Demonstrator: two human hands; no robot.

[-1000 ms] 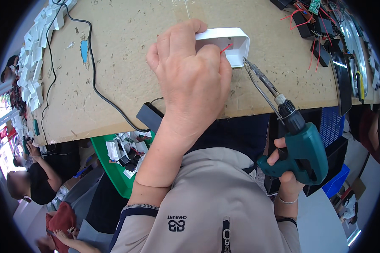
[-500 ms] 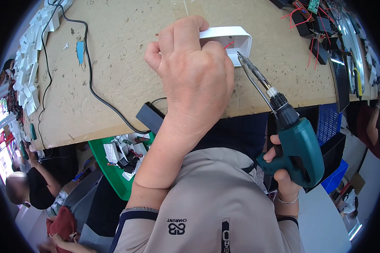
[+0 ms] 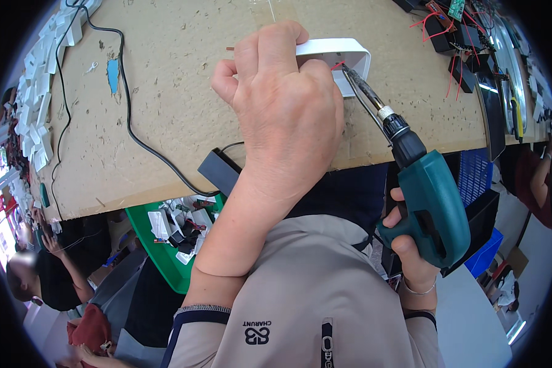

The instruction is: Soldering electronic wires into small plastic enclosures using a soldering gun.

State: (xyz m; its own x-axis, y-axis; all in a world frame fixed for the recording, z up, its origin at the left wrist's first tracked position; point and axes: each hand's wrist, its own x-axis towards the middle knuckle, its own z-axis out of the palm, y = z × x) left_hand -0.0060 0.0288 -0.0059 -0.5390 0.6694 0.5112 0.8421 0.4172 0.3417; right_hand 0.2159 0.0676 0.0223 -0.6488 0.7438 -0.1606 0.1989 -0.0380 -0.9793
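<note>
My left hand [image 3: 288,101] is closed on a white plastic housing [image 3: 359,61] at the far middle of the table and hides much of it. Inside its open side a short red wire [image 3: 337,65] shows. In my right hand [image 3: 406,245] is a green pistol-shaped soldering gun [image 3: 438,202], my fingers wrapped round its grip. Its dark tip [image 3: 353,75], with a thin metal tube alongside, points into the housing close to the red wire; whether they touch I cannot tell.
A black cable [image 3: 129,104] runs over the worn table [image 3: 184,73] to a dark box [image 3: 219,172] at its near edge. Below hangs a green bin [image 3: 165,264] of parts. White housings [image 3: 37,116] line the left; black modules with red wires [image 3: 463,70] lie right. Another person [image 3: 55,276] sits left.
The soldering gun's tip has moved a little up and left, further into the housing and closer to the red wire. The housing and my left hand have shifted slightly right.
</note>
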